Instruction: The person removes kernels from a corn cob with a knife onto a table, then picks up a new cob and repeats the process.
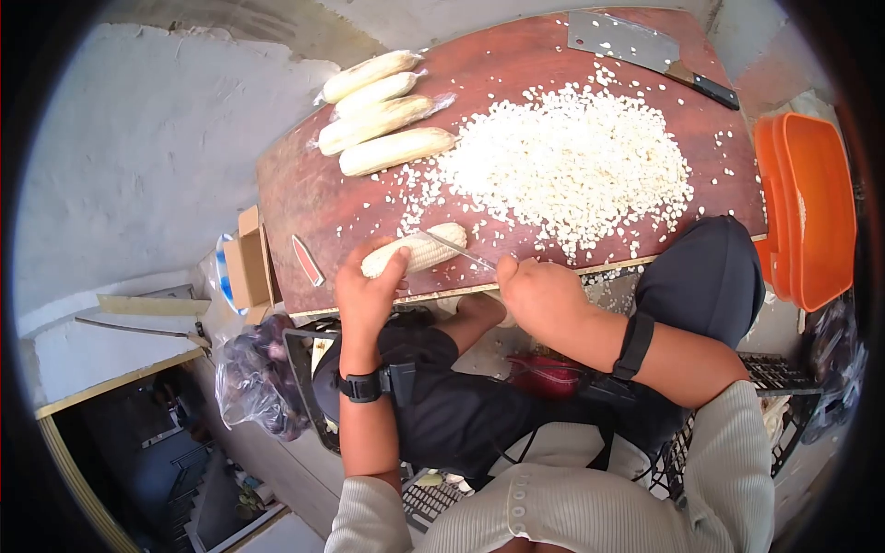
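Your left hand [367, 293] is wrapped over the near end of a white corn cob [419, 249], thumb up along its side, pinning it to the red-brown cutting board [304, 198] close to the board's near edge. Your right hand [539, 293] is closed around the handle of a thin knife [458, 250], whose blade runs from your fist up and to the left until its tip rests on the cob's upper side.

What matters is how the cob lies: its long axis runs nearly parallel to the board's near edge, tilted slightly so the free end points toward the far right. It sits between your hands, with the left one on it and the right one just beside it at the board's edge, so the blade meets it at a shallow angle along its length.

Beyond the cob, a broad heap of loose corn kernels [572, 166] covers the middle of the board. Four more cobs [383, 115] lie side by side near the far left corner, and a cleaver [645, 51] rests at the far right corner. An orange plastic tub [811, 207] stands off the board's right edge.

No brand, label or readable writing shows anywhere; each wrist carries a plain black band.
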The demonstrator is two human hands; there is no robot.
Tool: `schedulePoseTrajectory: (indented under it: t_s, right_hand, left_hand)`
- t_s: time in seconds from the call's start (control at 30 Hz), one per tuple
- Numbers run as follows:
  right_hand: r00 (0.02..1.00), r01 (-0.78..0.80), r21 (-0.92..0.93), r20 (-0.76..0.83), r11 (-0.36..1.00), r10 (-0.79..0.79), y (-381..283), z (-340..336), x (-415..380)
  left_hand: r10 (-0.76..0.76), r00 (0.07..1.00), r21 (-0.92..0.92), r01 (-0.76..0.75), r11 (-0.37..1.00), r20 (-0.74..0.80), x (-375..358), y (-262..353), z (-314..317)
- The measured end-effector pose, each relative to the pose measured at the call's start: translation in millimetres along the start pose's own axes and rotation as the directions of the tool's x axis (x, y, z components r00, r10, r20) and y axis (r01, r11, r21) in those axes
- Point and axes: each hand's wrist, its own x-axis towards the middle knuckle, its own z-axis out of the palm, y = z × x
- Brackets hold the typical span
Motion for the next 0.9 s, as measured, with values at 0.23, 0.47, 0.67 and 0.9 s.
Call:
schedulePoseTrajectory:
  t_s: [0.23,0.47,0.67,0.9]
  right_hand:
    - [1.000,-0.016,-0.025,0.024,1.000,0.017,11,12,16]
    - [1.000,-0.002,-0.007,0.018,1.000,0.002,16,23,26]
    - [0.993,-0.091,0.072,0.086,0.993,0.085,12,30,50]
    - [0.983,-0.178,0.443,0.111,0.879,0.144,24,33,45]
  left_hand:
    - [0.044,0.998,0.053,-0.046,0.998,0.039,7,7,1]
    - [0.110,0.988,0.144,-0.125,0.982,0.104,13,11,-1]
    - [0.291,0.948,0.350,-0.319,0.881,0.131,-1,30,8]
    - [0.306,0.941,0.349,-0.339,0.874,0.147,-9,31,10]
